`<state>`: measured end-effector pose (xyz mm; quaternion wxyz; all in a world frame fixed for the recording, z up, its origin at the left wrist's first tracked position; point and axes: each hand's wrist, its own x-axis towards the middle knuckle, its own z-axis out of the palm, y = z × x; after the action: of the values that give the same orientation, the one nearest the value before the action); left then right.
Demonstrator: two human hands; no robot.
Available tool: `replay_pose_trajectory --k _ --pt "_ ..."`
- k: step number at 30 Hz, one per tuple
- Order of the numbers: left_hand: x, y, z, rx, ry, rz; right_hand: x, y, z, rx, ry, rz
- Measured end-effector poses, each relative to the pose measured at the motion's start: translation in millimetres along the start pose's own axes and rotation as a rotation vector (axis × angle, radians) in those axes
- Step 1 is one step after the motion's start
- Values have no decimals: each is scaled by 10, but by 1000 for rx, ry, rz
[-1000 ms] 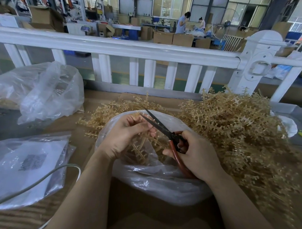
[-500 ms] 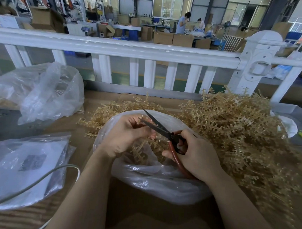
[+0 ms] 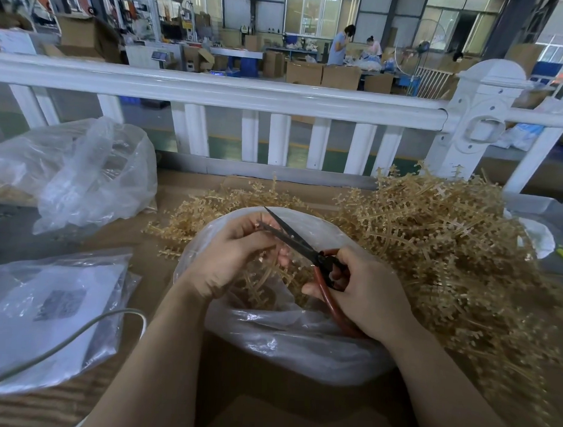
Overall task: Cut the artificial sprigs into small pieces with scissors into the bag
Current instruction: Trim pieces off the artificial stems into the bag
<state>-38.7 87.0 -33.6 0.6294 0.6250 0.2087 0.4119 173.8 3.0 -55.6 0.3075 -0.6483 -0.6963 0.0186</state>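
A clear plastic bag (image 3: 285, 344) stands open in front of me with cut tan pieces inside. Over its mouth my left hand (image 3: 231, 256) pinches a tan artificial sprig (image 3: 265, 276) that hangs down into the bag. My right hand (image 3: 363, 293) grips red-handled scissors (image 3: 304, 246). Their dark blades are slightly apart, and the tips reach my left fingers at the sprig's top. A big heap of uncut tan sprigs (image 3: 447, 257) lies to the right and behind the bag.
A crumpled clear bag (image 3: 83, 174) lies at the back left. A flat bag with a printed sheet (image 3: 47, 307) and a grey cable (image 3: 78, 337) lie at the front left. A white railing (image 3: 246, 97) runs along the table's far edge.
My left hand has crept a little toward the scissors, and the blades have narrowed around the sprig near my fingertips. The right hand has stayed almost in place.
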Motion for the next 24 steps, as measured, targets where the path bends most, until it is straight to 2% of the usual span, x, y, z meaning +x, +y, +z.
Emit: replay_pose_trajectory --k 16,24 --pt "23 -26 -21 -31 17 78 10 -19 -21 -107 19 6" --pt "47 -48 -43 6 46 139 15 -26 -28 -85 13 -2"
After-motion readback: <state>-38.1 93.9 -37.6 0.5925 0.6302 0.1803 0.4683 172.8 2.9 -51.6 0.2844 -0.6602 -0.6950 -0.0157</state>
